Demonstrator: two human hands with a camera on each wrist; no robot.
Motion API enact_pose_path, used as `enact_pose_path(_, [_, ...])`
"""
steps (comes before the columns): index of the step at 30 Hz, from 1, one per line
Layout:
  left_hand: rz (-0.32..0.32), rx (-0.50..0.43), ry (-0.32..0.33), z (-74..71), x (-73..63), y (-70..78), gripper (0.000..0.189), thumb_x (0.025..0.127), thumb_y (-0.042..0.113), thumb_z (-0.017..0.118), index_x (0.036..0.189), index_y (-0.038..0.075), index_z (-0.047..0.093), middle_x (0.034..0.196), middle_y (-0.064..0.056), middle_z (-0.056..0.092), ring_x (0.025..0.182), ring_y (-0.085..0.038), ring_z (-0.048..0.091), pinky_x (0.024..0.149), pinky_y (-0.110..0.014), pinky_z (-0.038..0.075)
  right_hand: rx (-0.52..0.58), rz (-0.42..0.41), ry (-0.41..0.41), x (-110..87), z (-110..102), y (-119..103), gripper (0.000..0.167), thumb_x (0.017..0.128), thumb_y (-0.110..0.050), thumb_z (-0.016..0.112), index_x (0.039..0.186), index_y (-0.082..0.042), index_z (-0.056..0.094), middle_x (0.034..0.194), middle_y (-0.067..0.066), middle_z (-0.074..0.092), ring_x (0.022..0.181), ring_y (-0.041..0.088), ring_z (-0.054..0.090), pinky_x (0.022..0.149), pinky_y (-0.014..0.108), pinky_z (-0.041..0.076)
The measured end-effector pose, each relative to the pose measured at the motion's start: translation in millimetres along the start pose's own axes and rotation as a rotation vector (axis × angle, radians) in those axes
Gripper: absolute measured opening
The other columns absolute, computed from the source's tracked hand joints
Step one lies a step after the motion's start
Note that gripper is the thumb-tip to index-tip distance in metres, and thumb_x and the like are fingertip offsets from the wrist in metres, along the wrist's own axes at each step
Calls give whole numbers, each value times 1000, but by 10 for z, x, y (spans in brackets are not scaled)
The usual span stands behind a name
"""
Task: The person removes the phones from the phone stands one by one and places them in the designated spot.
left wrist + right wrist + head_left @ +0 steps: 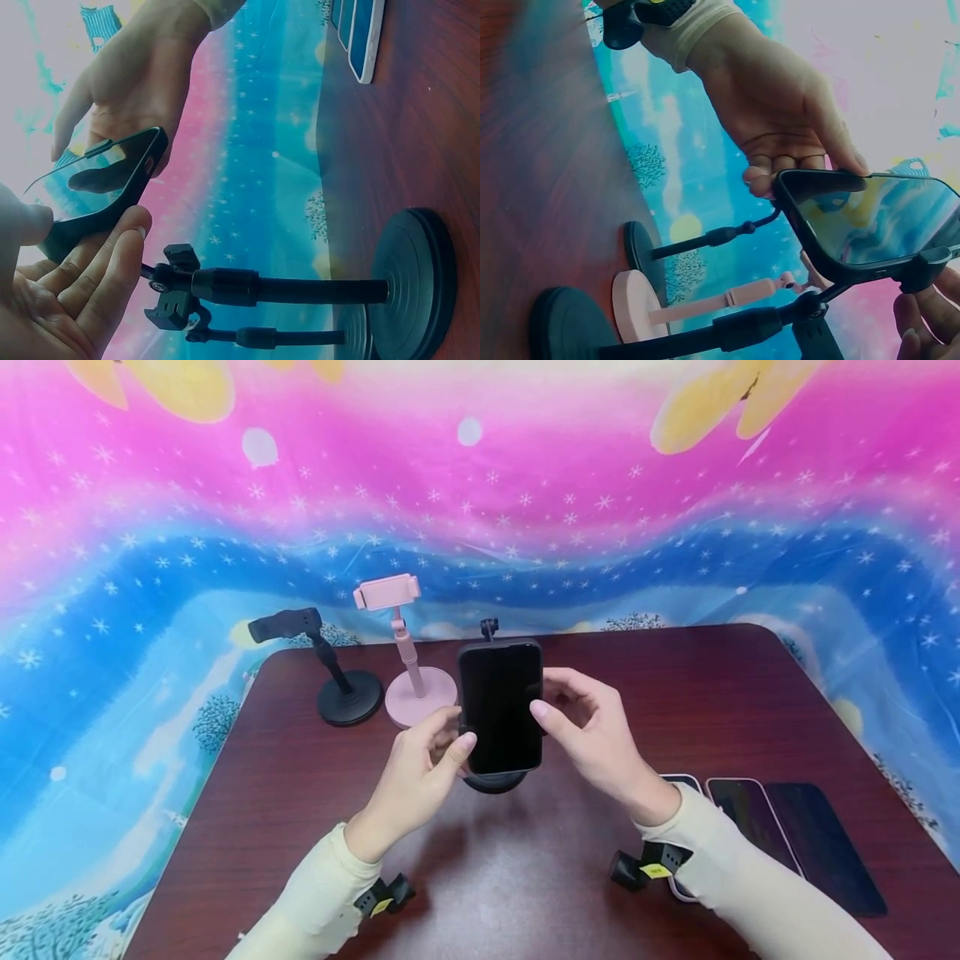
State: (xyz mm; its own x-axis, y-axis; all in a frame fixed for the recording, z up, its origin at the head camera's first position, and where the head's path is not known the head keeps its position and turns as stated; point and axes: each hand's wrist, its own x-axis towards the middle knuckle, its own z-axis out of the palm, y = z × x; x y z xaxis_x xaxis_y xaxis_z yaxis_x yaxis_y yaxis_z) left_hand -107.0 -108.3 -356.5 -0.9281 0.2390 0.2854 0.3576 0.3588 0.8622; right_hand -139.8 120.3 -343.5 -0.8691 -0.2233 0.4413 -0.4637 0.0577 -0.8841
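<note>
A smartphone [501,710] in a dark case stands upright with its black screen facing me. It sits at the head of a black phone stand [322,291], whose round base shows below it. My left hand [412,777] holds the phone's lower left edge, thumb at the front and fingers behind. On the opposite edge my right hand [596,735] grips, its thumb overlapping the screen's side and the other fingers partly hidden behind. A black clamp jaw [922,270] hugs the phone's side close to the right fingers in the right wrist view.
Back left on the dark red table [300,827] stand another black phone stand [348,697] and a pink one [408,652]. Several phones [825,843] lie side by side at the right, partly under the right forearm. A colourful patterned cloth [480,527] hangs behind.
</note>
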Motion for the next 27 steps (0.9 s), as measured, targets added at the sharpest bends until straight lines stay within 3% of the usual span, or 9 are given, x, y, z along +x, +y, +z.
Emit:
enact_pose_path(8, [22, -2, 3, 2, -3, -6, 29, 102, 13, 60, 127, -2, 59, 82, -12, 73, 62, -4, 68, 62, -26, 60, 45, -9, -32, 150, 46, -120, 31, 93, -3, 67, 124, -1, 67, 97, -4, 72, 86, 14, 66, 71, 25, 59])
enact_pose_path(14, [24, -10, 0, 5, 2, -14, 29, 102, 14, 61, 127, 0, 59, 82, -12, 73, 63, -5, 68, 62, -26, 60, 121, -6, -80, 275, 89, -191, 36, 94, -12, 70, 128, -2, 64, 105, -3, 74, 89, 18, 73, 77, 34, 64])
enact_pose_path(21, [35, -3, 3, 8, 1, -30, 29, 101, 14, 61, 126, 0, 59, 80, -10, 71, 62, -5, 67, 62, -26, 60, 143, 0, -113, 388, 122, -249, 38, 96, -29, 71, 120, 0, 67, 93, -3, 76, 79, 20, 75, 70, 37, 64])
enact_pose_path(27, [50, -5, -3, 2, 6, -26, 29, 102, 14, 61, 126, 0, 60, 78, -9, 70, 62, -5, 67, 63, -26, 60, 123, 39, -135, 408, 144, -267, 23, 98, -15, 67, 114, 2, 70, 93, -3, 76, 79, 20, 76, 71, 40, 65])
